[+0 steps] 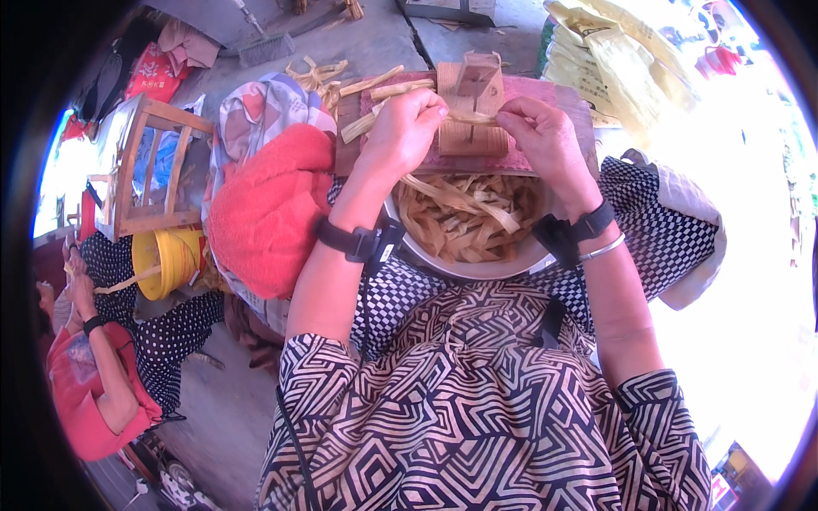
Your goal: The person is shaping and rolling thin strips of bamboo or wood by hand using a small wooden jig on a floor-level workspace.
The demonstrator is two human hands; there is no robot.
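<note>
Between my two hands a pale yellow fibrous strip is stretched across a wooden block tool. My left hand is closed, pinching the strip's left part, while its loose end sticks out to the left. The fingertips of my right hand pinch the other end at the block's right side. The block stands on a board with a pink cover. Below my hands, a white basin on my lap holds many curled, pale strips. More long strips lie on the board's left side.
A red cloth lies to my left, beside a wooden chair frame. Farther left, a person holds a strip at a yellow bucket. A large yellowish sack stands at the far right; a brush lies far left.
</note>
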